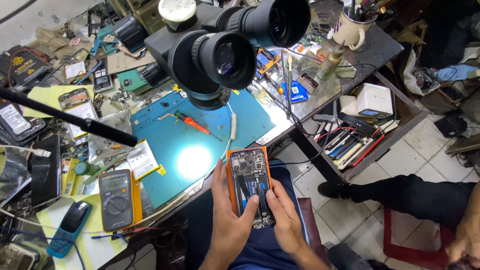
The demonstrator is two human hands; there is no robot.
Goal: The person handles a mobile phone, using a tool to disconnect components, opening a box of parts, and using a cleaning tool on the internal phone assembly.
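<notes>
Gripping an opened orange-framed phone (251, 186) at lower centre, the left hand (231, 217) cradles it while the right hand (286, 216) thumbs its lower edge; a white box (375, 98) sits upper right.

I count one opened phone (251, 186) in my two hands, one microscope (220, 47), one multimeter (116, 198) at nine o'clock, one screwdriver (196, 125).
</notes>
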